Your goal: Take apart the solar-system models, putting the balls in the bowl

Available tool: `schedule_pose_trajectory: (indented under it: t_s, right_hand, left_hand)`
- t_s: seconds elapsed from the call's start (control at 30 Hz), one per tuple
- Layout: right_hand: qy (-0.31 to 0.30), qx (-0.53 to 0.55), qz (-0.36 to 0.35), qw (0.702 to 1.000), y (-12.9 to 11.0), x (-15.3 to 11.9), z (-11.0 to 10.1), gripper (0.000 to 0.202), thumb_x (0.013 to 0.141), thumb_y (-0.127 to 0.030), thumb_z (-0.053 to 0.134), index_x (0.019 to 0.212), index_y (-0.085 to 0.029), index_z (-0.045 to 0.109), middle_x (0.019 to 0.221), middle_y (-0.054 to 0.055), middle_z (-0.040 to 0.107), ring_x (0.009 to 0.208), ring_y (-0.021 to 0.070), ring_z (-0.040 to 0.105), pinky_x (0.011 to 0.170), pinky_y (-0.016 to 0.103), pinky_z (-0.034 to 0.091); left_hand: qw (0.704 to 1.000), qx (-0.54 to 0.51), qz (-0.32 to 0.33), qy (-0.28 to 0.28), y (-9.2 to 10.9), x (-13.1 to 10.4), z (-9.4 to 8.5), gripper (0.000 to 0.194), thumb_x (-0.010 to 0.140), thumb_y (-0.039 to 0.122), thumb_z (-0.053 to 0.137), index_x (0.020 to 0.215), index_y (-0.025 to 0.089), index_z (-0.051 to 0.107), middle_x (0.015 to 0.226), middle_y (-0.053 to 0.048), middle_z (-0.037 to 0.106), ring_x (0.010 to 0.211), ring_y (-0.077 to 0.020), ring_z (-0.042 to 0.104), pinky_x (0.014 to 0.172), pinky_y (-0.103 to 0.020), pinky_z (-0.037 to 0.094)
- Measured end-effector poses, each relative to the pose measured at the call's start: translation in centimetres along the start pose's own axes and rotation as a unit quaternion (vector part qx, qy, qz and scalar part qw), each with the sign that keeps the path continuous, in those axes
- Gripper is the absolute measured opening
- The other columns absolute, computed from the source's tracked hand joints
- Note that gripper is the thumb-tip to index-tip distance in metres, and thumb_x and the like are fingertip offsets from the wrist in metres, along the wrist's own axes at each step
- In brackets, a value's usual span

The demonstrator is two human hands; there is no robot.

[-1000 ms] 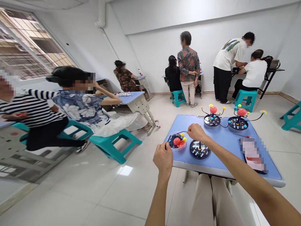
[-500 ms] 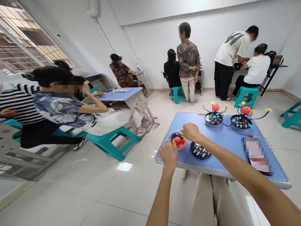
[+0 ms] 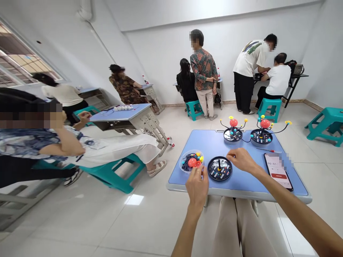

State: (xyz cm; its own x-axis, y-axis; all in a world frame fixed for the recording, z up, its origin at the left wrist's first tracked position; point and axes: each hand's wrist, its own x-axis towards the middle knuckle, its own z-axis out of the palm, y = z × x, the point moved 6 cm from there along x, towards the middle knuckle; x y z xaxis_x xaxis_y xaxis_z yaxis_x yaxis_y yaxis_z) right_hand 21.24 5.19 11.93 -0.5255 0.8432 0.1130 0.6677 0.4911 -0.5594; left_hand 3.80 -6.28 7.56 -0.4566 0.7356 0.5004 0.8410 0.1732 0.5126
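Observation:
A round clear tub (image 3: 182,157) at the left of my table holds red half-balls, small yellow and blue balls and dark curved rods. My left hand (image 3: 197,185) is at its near right edge, fingers drawn together; whatever they hold is hidden. Beside the tub lies a round black base (image 3: 219,174) with printed labels and a short upright black post on a yellow ring. My right hand (image 3: 242,160) hovers by the base's upper right rim, fingers curled in a pinch. I cannot make out anything between them.
Two planet models (image 3: 233,123) (image 3: 265,124) with red balls stand at the back of the blue table (image 3: 203,139). A thin screwdriver (image 3: 268,150) and a phone (image 3: 278,173) showing a timer lie on the right. A seated person (image 3: 64,142) is at the left; several others are farther back.
My left hand has drawn back toward me from the tub. My right hand has moved from over the tub to the right of the base, uncovering its post. The view has turned slightly.

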Motion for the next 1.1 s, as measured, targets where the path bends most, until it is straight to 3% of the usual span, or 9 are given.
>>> schedule_pose_trajectory:
  t_s: [0.17,0.27,0.4,0.8,1.1]
  right_hand:
    - [-0.03,0.046,0.016,0.998,0.4,-0.5,4.5,0.024,0.081,-0.018,0.056,0.097,-0.02,0.072,0.079,0.001,0.072,0.072,0.0146,0.061,0.065,0.022,0.036]
    - [-0.02,0.023,0.002,1.0,0.0,-0.2,5.8,0.019,0.08,-0.014,0.054,0.088,-0.02,0.07,0.08,0.002,0.071,0.075,0.0149,0.06,0.064,0.023,0.033]
    - [0.0,-0.016,-0.027,1.0,0.0,0.2,6.4,0.019,0.082,-0.013,0.051,0.068,-0.018,0.062,0.076,0.002,0.066,0.071,0.0137,0.055,0.062,0.025,0.029]
    - [0.04,0.028,-0.105,0.993,0.3,-0.1,6.9,0.022,0.087,-0.009,0.049,0.067,-0.017,0.056,0.077,0.002,0.058,0.069,0.0123,0.051,0.063,0.024,0.034]
    - [0.056,0.03,-0.132,0.989,1.1,0.1,8.1,0.016,0.09,-0.015,0.048,0.076,-0.019,0.055,0.081,0.002,0.057,0.07,0.0145,0.051,0.064,0.025,0.037]
  left_hand:
    - [0.995,-0.053,0.077,-0.023,2.9,-3.0,2.8,0.026,0.093,0.031,0.05,0.108,0.019,0.067,0.103,-0.009,0.067,0.1,-0.0246,0.058,0.087,-0.039,0.05]
    - [0.994,-0.048,0.087,-0.039,3.3,-3.0,4.1,0.025,0.092,0.028,0.052,0.11,0.017,0.066,0.105,-0.01,0.065,0.1,-0.0248,0.056,0.089,-0.042,0.05]
    - [0.994,-0.028,0.087,-0.064,3.3,-2.5,5.3,0.021,0.091,0.024,0.053,0.106,0.018,0.066,0.1,-0.009,0.064,0.096,-0.0239,0.055,0.088,-0.042,0.049]
    - [0.992,0.011,0.073,-0.099,3.4,-1.7,6.1,0.015,0.086,0.016,0.056,0.093,0.019,0.069,0.094,-0.007,0.062,0.089,-0.0228,0.053,0.083,-0.04,0.045]
    - [0.99,0.026,0.031,-0.132,3.5,-1.4,6.2,0.014,0.085,0.017,0.055,0.091,0.02,0.068,0.097,-0.006,0.065,0.093,-0.0228,0.056,0.082,-0.039,0.042]
